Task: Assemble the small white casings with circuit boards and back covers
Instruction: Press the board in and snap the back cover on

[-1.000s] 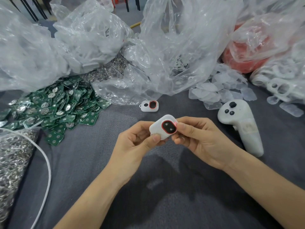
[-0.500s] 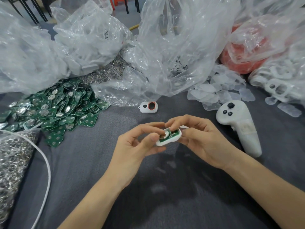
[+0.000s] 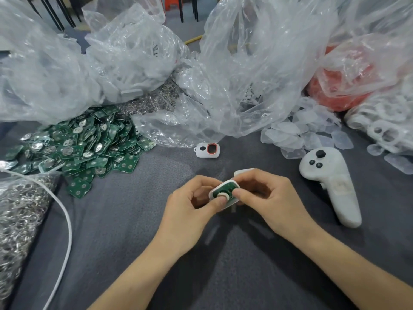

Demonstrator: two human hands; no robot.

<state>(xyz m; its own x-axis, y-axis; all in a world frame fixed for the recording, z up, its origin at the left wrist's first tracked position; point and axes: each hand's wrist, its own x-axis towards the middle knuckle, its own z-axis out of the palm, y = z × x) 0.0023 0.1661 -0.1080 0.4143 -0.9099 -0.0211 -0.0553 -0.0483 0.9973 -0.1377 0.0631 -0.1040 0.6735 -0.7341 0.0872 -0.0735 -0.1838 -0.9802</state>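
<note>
Surface: a tabletop (image 3: 134, 220) covered in grey cloth. Crumpled clear plastic bags (image 3: 257, 63) fill the upper half of the frame. One bag at upper right holds red parts (image 3: 342, 86). Dark chair legs (image 3: 51, 14) stand on the floor at the top left.

A heap of green boards (image 3: 89, 144) lies at centre left. A bag of metal rings (image 3: 17, 209) sits at the left edge, with a white cable (image 3: 64, 220) running beside it. Clear covers (image 3: 301, 135) are strewn at centre right, and white shells (image 3: 384, 128) are piled at the right edge. A white controller (image 3: 330, 186) lies right of centre. A second casing (image 3: 207, 150) with a red-rimmed opening rests alone just above centre.

Hands: both forearms enter from the bottom edge and meet at centre. The casing (image 3: 213, 193) is held between them above the cloth, open side up, with a board (image 3: 229, 188) seated inside. The left hand (image 3: 190, 206) grips it with curled fingers, thumb pressing on the board's round part. The right hand (image 3: 268, 198) pinches the opposite edge, thumb on the board. A white piece (image 3: 243, 172) shows behind the right fingers; what it is cannot be told.
</note>
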